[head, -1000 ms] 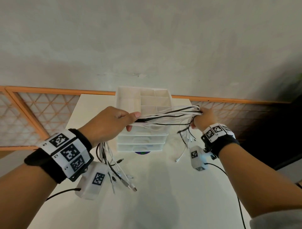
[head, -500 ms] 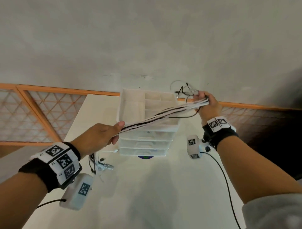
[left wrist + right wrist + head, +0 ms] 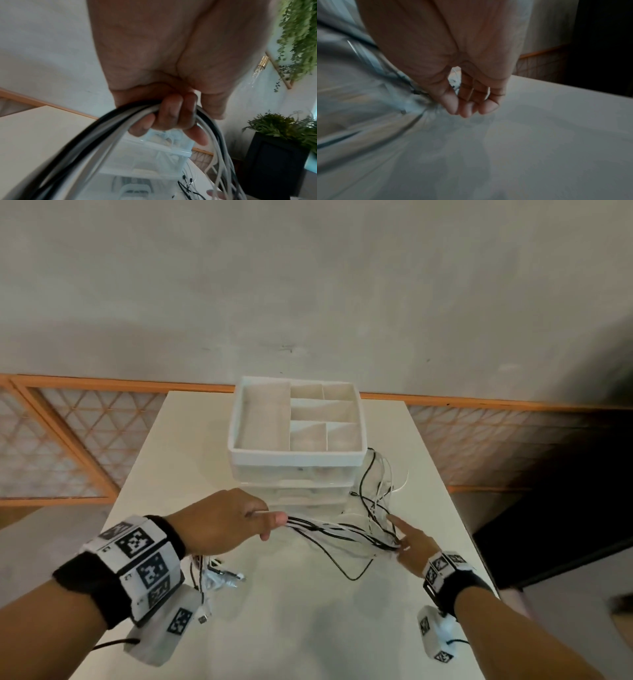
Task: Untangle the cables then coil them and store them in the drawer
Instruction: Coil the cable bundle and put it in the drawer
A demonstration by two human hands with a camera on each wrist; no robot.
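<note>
A bundle of black and white cables (image 3: 329, 530) sags between my two hands just above the white table (image 3: 308, 628). My left hand (image 3: 239, 518) grips one part of it in a fist, fingers (image 3: 171, 119) curled round the cables (image 3: 120, 121). The bundle gathers at the thumb of my right hand (image 3: 406, 542), which pinches it with the index finger stretched out; the right wrist view (image 3: 465, 105) is blurred. Loose ends (image 3: 376, 484) trail beside the white drawer unit (image 3: 296, 455). Plug ends (image 3: 222, 575) hang below my left hand.
The drawer unit stands mid-table with an open compartment tray on top and translucent drawers below, their fronts flush. A black loop of cable (image 3: 346, 570) lies on the table. An orange lattice rail (image 3: 68, 440) and a grey wall stand behind the table.
Both hands have come down from above the drawer unit to just over the table in front of it. The taut bundle has gone slack, and its free ends now lie right of the unit.
</note>
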